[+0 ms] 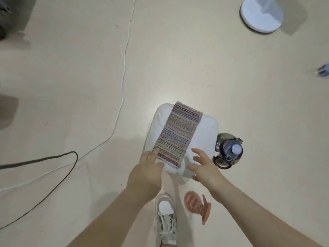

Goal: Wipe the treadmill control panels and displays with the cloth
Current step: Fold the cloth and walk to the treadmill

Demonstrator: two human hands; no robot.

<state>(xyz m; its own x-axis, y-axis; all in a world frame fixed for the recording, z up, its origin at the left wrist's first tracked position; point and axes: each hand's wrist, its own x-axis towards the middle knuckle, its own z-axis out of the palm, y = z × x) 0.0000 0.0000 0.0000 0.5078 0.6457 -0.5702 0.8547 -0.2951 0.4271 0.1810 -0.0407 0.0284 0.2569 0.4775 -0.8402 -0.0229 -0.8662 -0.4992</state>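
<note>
Hands | left hand (146, 174) released, fingers touching striped cloth (178, 134) | right hand (204, 167) released, above white stool (205, 132)

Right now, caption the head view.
Left hand touches the striped folded cloth on a white stool; right hand hovers open.

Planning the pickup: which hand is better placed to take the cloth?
Left, probably. The left hand touches the cloth at its near corner, while the right hand hovers open beside it, over the stool.
</note>
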